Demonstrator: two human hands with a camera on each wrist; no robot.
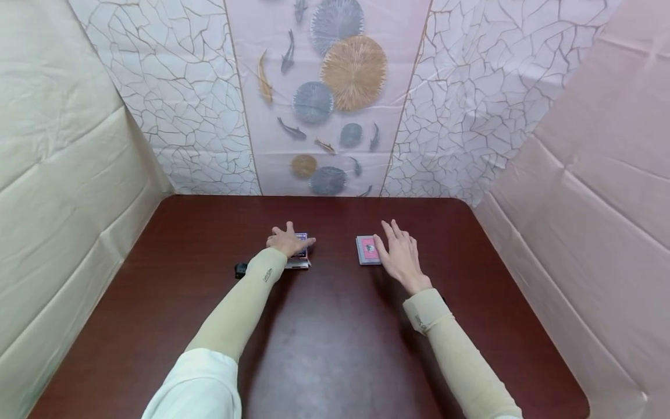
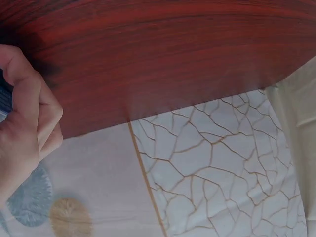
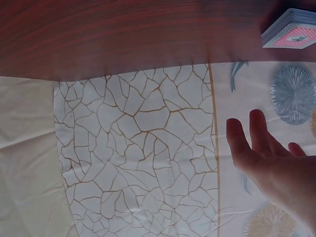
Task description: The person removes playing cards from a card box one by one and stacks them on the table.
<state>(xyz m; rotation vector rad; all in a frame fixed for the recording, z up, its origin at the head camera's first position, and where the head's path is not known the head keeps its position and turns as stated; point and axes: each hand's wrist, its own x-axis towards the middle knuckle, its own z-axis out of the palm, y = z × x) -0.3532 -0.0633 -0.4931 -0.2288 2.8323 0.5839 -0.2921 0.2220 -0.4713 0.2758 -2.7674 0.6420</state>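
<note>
Over a blue card box (image 1: 302,254), my left hand (image 1: 284,240) reaches with its thumb and index finger spread apart. The box's white end flap (image 1: 298,264) sticks out toward me, and the hand hides much of its left side. In the left wrist view, the left hand (image 2: 27,106) shows bent fingers beside a strip of blue. Just right of a squared stack of playing cards (image 1: 369,250), pink back up, my right hand (image 1: 400,256) hovers with loosely extended fingers. The right wrist view has the playing cards (image 3: 294,32) at its upper right, apart from the right hand (image 3: 266,153).
Both hands are over a dark red-brown table (image 1: 324,326). A patterned cloth (image 1: 324,105) hangs along its far edge, and pale padded cloth walls (image 1: 63,174) stand at both sides. A small black object (image 1: 241,270) shows beside the left wrist.
</note>
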